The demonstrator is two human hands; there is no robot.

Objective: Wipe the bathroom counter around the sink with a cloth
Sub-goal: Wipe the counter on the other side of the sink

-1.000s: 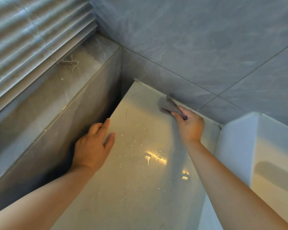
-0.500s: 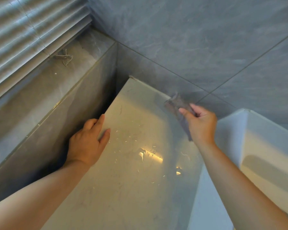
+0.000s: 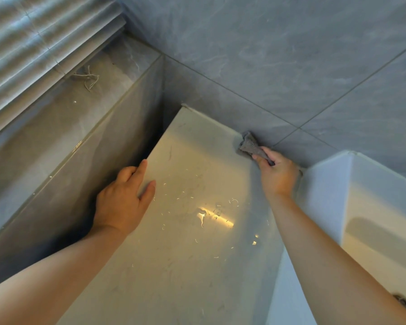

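Right hand curled tight around a grey cloth, grip closed on it with the fingers wrapped over the near end and the knuckles turned up. Cloth bunched into a rough wedge, free end sticking out past the fingertips and pressed into the seam between the worktop and the tiled wall. Cloth dull grey, crumpled, close in tone to the tiles behind it. Left hand laid flat and open on the worktop's left edge, holding nothing, index finger stretched forward along the edge, thumb spread onto the top, remaining fingers bent over the side into the dark gap. Worktop pale and glossy, scattered with small curved glints and hair-like specks, a bright warm streak of reflected light near the middle between the two forearms. White sink just to the right of the right hand, its raised rim close against the wrist. Grey ledge to the left, set higher than the worktop, with a loose tangle of cord lying on it beneath the slats of a blind.
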